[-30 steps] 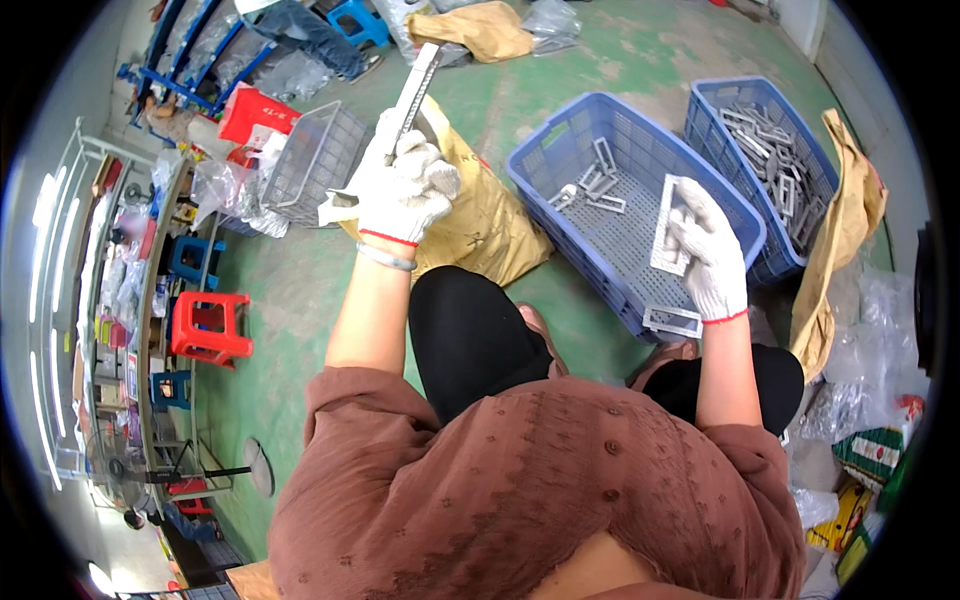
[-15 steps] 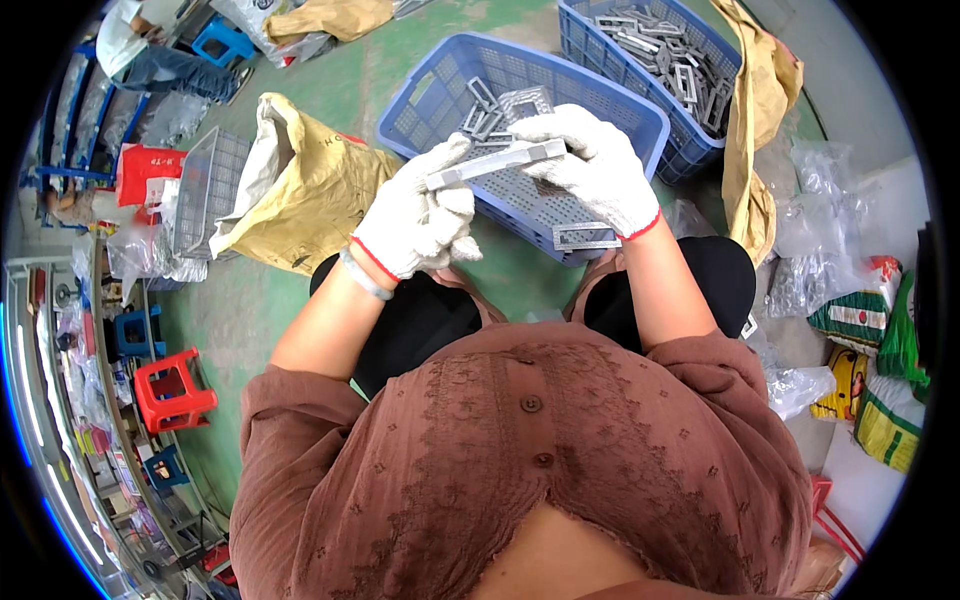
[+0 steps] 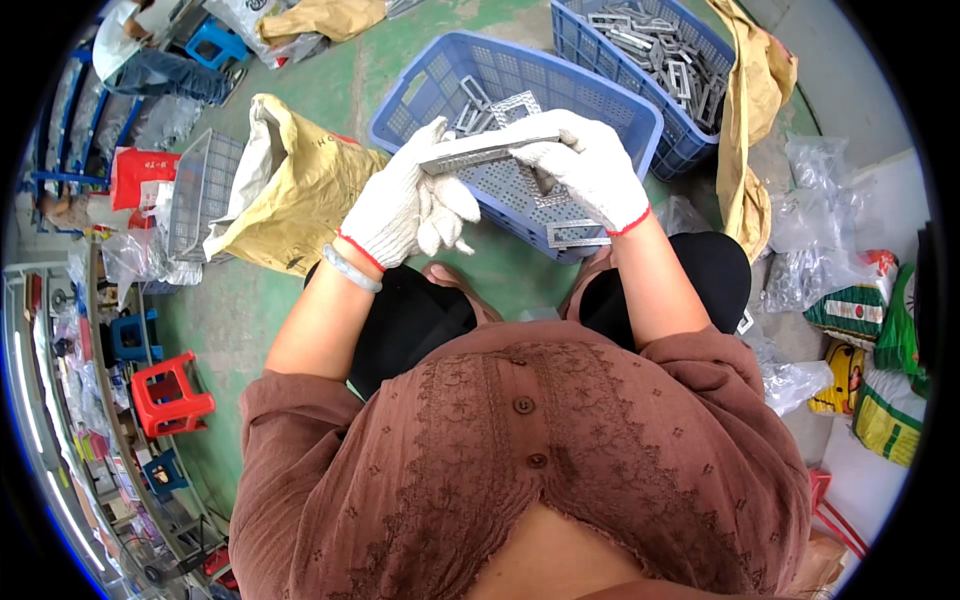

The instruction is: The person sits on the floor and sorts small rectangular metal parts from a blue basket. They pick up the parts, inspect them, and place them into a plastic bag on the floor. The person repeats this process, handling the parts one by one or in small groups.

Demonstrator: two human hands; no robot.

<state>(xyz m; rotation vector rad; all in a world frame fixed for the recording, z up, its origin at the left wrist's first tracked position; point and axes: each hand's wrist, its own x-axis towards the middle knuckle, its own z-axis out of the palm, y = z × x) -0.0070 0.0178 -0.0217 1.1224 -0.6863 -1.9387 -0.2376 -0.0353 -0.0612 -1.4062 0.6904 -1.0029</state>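
Observation:
Both my hands wear white knitted gloves with red cuffs. Between them I hold a grey rectangular metal frame (image 3: 480,152), nearly level and seen edge-on. My left hand (image 3: 408,200) grips its left end, the lower fingers loosely curled. My right hand (image 3: 585,165) is closed round its right end, thumb and fingertips on the part. Right beneath is a blue plastic crate (image 3: 640,120), with several similar grey metal frames (image 3: 474,92) lying at its far left. Another frame (image 3: 578,235) lies along the crate's near right edge, close to my right wrist.
A second blue crate (image 3: 575,40), heaped with grey frames, stands at the far right beside a tan sack (image 3: 745,130). An open yellow sack (image 3: 305,195) and a grey crate (image 3: 205,190) stand left. A red stool (image 3: 172,393) is lower left. Far left, another person (image 3: 150,65) sits.
The metal frame has turned in my hands to show a different side. My right fingers have shifted along it; both hands stay over the crate's near side.

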